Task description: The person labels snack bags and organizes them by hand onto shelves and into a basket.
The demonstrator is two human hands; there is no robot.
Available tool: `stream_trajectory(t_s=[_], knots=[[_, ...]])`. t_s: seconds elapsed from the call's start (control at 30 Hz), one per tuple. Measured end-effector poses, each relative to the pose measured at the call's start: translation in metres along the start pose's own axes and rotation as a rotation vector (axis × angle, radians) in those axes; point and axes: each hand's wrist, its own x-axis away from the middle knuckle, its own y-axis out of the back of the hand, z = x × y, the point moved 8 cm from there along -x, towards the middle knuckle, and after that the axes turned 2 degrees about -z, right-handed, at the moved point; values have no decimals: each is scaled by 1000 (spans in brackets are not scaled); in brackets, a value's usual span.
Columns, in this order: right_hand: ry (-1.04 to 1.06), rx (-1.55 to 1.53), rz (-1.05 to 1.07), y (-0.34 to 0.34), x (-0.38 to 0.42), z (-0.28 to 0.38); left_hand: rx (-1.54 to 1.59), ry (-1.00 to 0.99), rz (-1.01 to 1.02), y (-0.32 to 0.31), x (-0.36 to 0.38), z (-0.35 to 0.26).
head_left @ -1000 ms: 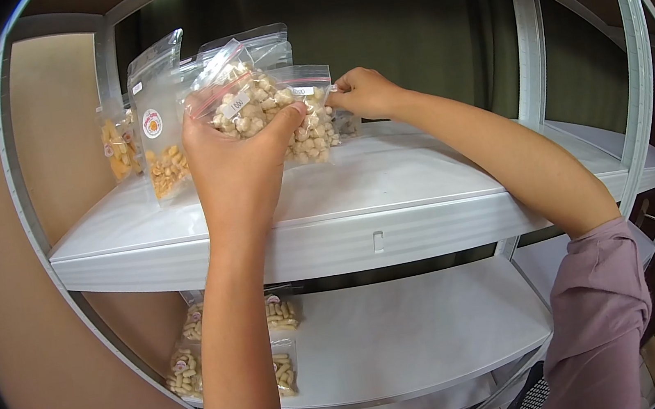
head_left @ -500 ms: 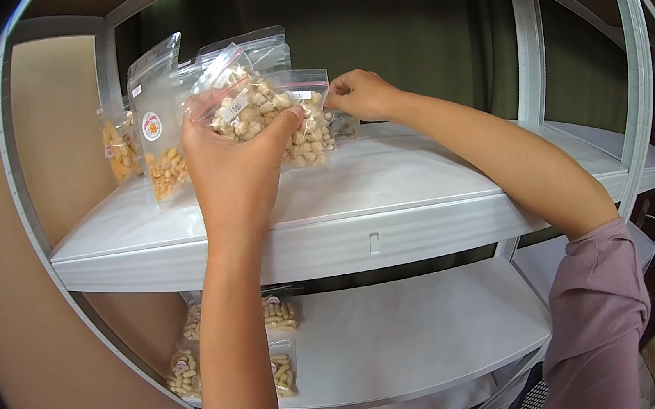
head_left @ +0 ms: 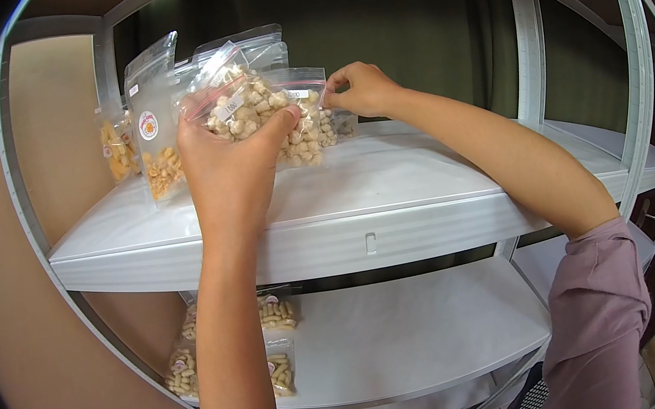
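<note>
My left hand (head_left: 231,163) is closed on a clear zip bag of pale round snacks (head_left: 247,106), which leans at a tilt and bears a white label. Just behind and to its right, a second bag of similar snacks (head_left: 304,141) stands on the upper shelf, partly covered by the held one. At that second bag's right edge, my right hand (head_left: 365,90) has its fingers pinched together on the plastic. Further bags (head_left: 260,38) rise behind, mostly hidden.
To the left on the upper shelf (head_left: 373,174) stand a tall bag of yellow snacks (head_left: 163,164) and another yellow-filled bag (head_left: 117,145). Bags of long pale snacks (head_left: 281,368) lie on the lower shelf (head_left: 410,326). Metal posts (head_left: 527,54) frame the shelving, with a dark curtain (head_left: 421,35) behind.
The view has shifted very slightly, with the bags and my left hand a touch further left. Both hands keep the same hold.
</note>
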Motion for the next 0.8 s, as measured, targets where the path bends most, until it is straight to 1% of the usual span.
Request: stream_trajectory(t_s=[0.27,0.33,0.37,0.4,0.43,0.5,0.53,0.6,0.63,0.7,0.73,0.77,0.8], knots=[[-95,79,54,-6,-4,-7,24,-14,33,-3,0,-2],[28,36,-229,20,-4,12,24,-9,34,-3,0,0],[67,-136,-187,29,-8,19,25,-5,33,-2,-1,0],[73,-284,-97,39,-2,39,23,-6,31,-2,-1,0],[143,-404,50,43,3,57,21,-1,33,-2,0,1],[178,-630,458,31,22,75,16,-1,32,-2,-1,1],[182,-631,460,30,26,79,-4,-8,39,-2,-1,1],[254,-458,526,20,39,86,-27,-12,46,-1,-1,2],[253,-462,526,18,38,85,-44,-16,38,0,-2,2],[220,-524,569,14,34,80,-59,-17,33,-1,-3,4],[217,-525,568,15,32,77,-18,-32,-9,3,-3,3],[173,-512,556,17,28,69,22,-47,-50,6,-3,2],[130,-497,546,17,26,62,24,-46,-48,5,-2,2]])
